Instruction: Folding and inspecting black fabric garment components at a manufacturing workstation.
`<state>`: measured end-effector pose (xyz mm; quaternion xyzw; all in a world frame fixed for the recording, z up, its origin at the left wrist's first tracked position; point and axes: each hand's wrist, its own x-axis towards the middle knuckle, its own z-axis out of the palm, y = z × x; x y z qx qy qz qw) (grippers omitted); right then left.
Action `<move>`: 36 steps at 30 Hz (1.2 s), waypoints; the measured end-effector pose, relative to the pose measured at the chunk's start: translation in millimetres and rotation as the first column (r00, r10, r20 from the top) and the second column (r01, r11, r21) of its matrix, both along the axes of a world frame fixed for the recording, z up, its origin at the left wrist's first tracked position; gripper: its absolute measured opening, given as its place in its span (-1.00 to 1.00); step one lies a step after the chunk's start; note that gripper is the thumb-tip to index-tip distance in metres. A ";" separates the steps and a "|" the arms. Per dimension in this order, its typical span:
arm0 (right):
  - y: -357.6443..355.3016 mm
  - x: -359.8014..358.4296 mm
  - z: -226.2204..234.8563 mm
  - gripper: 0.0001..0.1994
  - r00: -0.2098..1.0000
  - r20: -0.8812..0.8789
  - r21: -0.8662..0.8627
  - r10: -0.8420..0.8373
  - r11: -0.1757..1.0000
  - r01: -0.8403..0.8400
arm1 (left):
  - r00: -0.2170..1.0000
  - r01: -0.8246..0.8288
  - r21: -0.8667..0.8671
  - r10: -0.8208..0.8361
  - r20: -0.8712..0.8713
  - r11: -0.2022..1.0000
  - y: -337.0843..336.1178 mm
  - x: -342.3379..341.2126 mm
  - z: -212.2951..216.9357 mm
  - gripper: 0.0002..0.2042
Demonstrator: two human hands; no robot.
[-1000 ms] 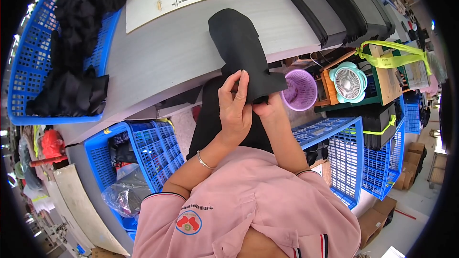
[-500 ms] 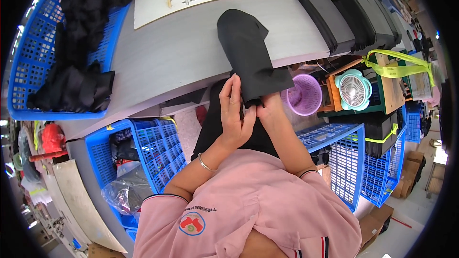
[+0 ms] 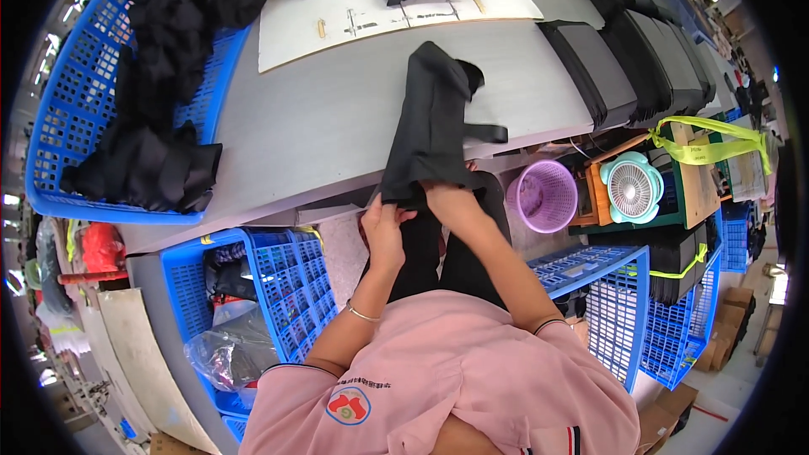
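Note:
A black fabric piece (image 3: pixel 430 131), tube-like with a narrow strap on its right side, lies partly on the grey table and hangs over its front edge toward my lap. My left hand (image 3: pixel 386 229) is closed, pinching the lower left corner of the fabric between thumb and fingers. At the lower opening, my right hand (image 3: pixel 455 204) reaches in under the cloth. Its fingers are hidden by the fabric, so whether they grip anything does not show.
Black cloth fills a blue basket (image 3: pixel 84 202) at the table's left. A white marked board (image 3: pixel 295 42) lies at the back, with stacked black panels (image 3: pixel 594 76) on the right. Below stand a purple bin (image 3: pixel 543 195), a small fan (image 3: pixel 632 190) and blue crates (image 3: pixel 278 286).
My hands have moved apart; the right one now reaches into the fabric's opening and the left one pinches its corner. The cloth has turned and spread, with its strap now showing.

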<state>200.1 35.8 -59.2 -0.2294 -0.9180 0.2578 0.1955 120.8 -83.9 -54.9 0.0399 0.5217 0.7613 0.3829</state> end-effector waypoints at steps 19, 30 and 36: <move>-23.4 -17.9 -2.0 -0.41 0.946 0.282 0.180 -0.159 0.977 0.111 | 0.885 0.305 0.150 -0.338 0.320 0.940 -3.2 36.5 -29.4 -0.56; -30.7 -2.8 -38.8 -0.65 0.963 0.212 0.281 -0.167 0.954 0.104 | 0.997 0.076 0.022 -0.076 0.030 0.997 -37.6 3.9 12.4 -0.74; -36.1 15.7 -2.0 -0.67 0.928 0.323 0.076 -0.184 0.983 0.168 | 0.971 0.176 -0.055 -0.182 -0.154 0.983 -74.3 2.9 22.5 -0.86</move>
